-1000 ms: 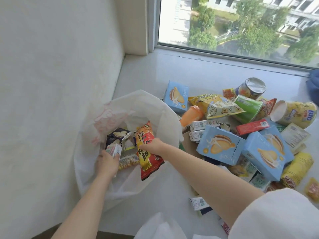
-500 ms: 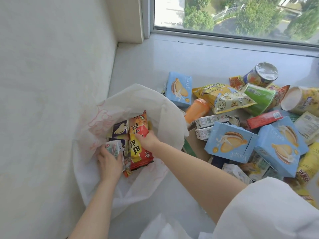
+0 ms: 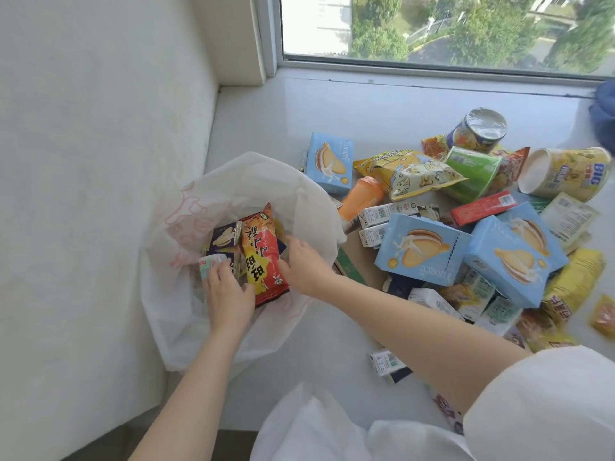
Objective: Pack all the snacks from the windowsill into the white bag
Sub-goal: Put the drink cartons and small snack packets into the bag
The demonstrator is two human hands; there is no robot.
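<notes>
The white bag (image 3: 186,314) stands open at the left end of the windowsill, against the wall. Inside it lie a red and yellow snack packet (image 3: 263,257), dark biscuit packs (image 3: 222,237) and a small white carton (image 3: 210,263). Both hands are down in the bag. My left hand (image 3: 229,297) curls its fingers over the small carton and the packs beside it. My right hand (image 3: 304,266) rests with relaxed fingers against the red packet's right edge. A heap of snacks lies to the right, with a blue biscuit box (image 3: 420,250) nearest.
The heap holds more blue boxes (image 3: 331,163), a yellow popcorn bag (image 3: 411,173), an orange bottle (image 3: 362,196), a green cup (image 3: 471,173), tubs (image 3: 565,173), and small cartons (image 3: 386,361) near the sill's front edge. The window (image 3: 432,28) runs along the back.
The red packet has gone down into the bag and now lies flat. My right hand has slid from its top to its right edge. My left hand stays on the small packs.
</notes>
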